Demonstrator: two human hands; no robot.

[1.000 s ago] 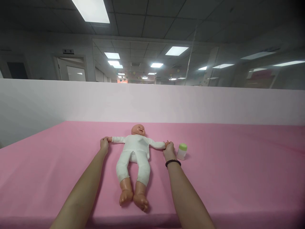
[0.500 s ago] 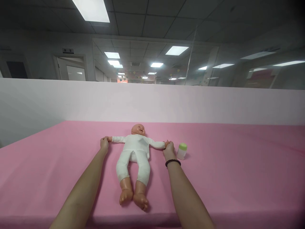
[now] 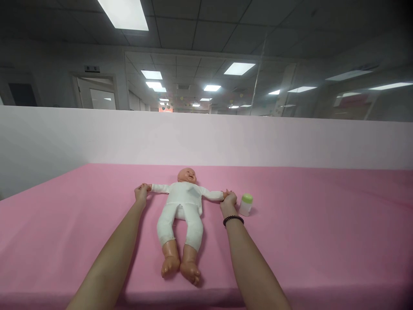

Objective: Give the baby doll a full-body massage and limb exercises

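Note:
A baby doll (image 3: 184, 198) in a white cloth suit lies on its back on the pink-covered table (image 3: 309, 241), head at the far end and bare feet toward me. Both of its arms are stretched out sideways. My left hand (image 3: 141, 193) is closed around the doll's hand on the left side. On the other side, my right hand (image 3: 229, 202), with a dark beaded band at the wrist, grips the doll's other hand. Just right of that hand stands a small bottle (image 3: 246, 205) with a light green cap, upright and apart from my fingers.
A white panel (image 3: 206, 137) rises along the table's far edge, with glass above it. The table's front edge (image 3: 180, 297) runs just beyond the doll's feet, on my side. A doorway (image 3: 98, 92) shows in the left background.
Almost nothing differs. My left hand has shifted very slightly left; the doll keeps its pose with both hands held.

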